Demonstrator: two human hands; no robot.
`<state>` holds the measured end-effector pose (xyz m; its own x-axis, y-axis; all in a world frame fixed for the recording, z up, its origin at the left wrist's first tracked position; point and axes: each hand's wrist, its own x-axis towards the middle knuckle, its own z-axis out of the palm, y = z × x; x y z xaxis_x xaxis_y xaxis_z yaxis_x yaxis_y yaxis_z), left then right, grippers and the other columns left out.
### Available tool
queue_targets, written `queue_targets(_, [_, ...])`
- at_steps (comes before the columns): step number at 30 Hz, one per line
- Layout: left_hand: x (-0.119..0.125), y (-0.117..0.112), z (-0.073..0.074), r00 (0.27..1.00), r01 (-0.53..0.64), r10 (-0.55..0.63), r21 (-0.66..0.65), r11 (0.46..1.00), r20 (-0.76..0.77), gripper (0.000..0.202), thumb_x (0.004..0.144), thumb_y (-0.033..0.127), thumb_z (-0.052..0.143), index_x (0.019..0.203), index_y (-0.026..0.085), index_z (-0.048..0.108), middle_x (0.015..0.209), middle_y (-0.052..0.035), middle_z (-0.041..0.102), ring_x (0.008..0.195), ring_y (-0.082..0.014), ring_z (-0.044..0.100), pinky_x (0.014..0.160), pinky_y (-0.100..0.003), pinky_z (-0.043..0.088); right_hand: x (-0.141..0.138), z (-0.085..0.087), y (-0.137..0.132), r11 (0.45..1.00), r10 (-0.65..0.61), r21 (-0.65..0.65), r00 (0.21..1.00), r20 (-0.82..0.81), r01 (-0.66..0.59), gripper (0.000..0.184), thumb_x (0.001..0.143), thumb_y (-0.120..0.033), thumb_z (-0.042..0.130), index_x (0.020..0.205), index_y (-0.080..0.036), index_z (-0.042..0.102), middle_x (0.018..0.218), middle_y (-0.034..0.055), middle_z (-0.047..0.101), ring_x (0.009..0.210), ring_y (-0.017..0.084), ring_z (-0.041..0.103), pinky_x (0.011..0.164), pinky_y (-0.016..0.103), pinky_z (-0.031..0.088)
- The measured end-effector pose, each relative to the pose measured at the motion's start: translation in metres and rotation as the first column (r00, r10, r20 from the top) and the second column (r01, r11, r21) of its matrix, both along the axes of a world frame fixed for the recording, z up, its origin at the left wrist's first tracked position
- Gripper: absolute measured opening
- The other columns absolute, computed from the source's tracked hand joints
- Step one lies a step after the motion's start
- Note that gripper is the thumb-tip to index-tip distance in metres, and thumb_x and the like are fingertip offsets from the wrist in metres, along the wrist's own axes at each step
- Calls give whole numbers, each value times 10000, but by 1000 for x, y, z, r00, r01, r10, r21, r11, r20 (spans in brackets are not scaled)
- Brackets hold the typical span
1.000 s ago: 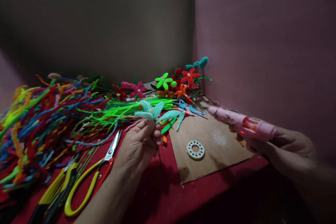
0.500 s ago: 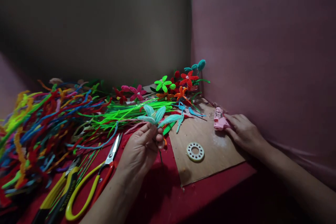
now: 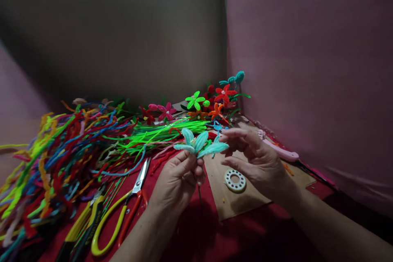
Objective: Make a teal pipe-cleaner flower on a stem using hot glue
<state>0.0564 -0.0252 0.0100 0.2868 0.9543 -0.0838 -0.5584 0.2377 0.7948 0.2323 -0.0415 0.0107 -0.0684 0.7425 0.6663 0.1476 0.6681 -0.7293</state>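
Observation:
My left hand (image 3: 181,178) is closed in a pinch under a mint-green pipe-cleaner flower (image 3: 201,142). The flower faces up with its petals spread, and a thin dark stem (image 3: 200,196) hangs below the fist. My right hand (image 3: 256,161) holds nothing. Its thumb and fingers are apart around the tip of the rightmost petal; whether they touch it I cannot tell. Behind that hand a pink glue gun (image 3: 284,152), partly hidden, lies on the cardboard (image 3: 225,206) with a dark cord running right. A pale ring with holes (image 3: 235,180) lies beside the hand.
Yellow-and-red scissors (image 3: 123,208) and yellow-and-black pliers (image 3: 84,227) lie on the red cloth at left. Loose coloured pipe cleaners (image 3: 58,151) and green stems (image 3: 159,133) spread behind them. Finished flowers (image 3: 224,93) stand at the back, near a pink wall (image 3: 307,69).
My right hand has let go of the pink glue gun and come left to the flower, its fingers spread. My left hand still holds the flower. The view has shifted slightly.

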Motion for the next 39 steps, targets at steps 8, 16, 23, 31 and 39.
queue_targets(8, [1,0,0,992,71,-68,25,997,-102,162,682,185,715,769,77,631,660,-61,635,545,-104,581,448,-168,441,2,16,3,980,-3,197,998,70,-11,114,790,-127,612,862,-205,650,765,18,642,718,142,593,658,290,490])
queue_targets(16, [1,-1,-2,993,100,-97,47,994,-69,86,703,141,680,758,85,645,681,-39,625,570,-105,588,518,-193,482,1,14,2,950,-47,311,971,233,-29,124,803,-91,566,833,-180,646,771,49,647,714,146,611,663,296,513])
queue_targets(23, [0,-3,-1,991,128,-127,50,990,-41,78,703,136,674,766,98,648,638,-44,636,575,-122,601,530,-199,476,-10,7,2,920,-156,384,969,191,73,138,765,-44,582,790,-174,619,732,46,644,683,144,611,642,282,511])
queue_targets(31, [0,-4,0,988,145,-142,43,989,-63,46,723,127,638,754,94,642,640,-60,652,556,-125,592,500,-208,464,-16,6,4,924,-183,365,970,162,113,139,760,-37,576,785,-171,598,711,32,616,673,140,583,623,278,487])
queue_targets(39, [-1,-6,-1,987,159,-159,-1,987,-36,64,703,137,670,738,107,624,664,-48,640,548,-105,569,479,-196,435,-17,4,3,932,-190,342,967,169,123,166,766,-12,541,791,-169,587,709,28,596,683,140,557,641,285,462])
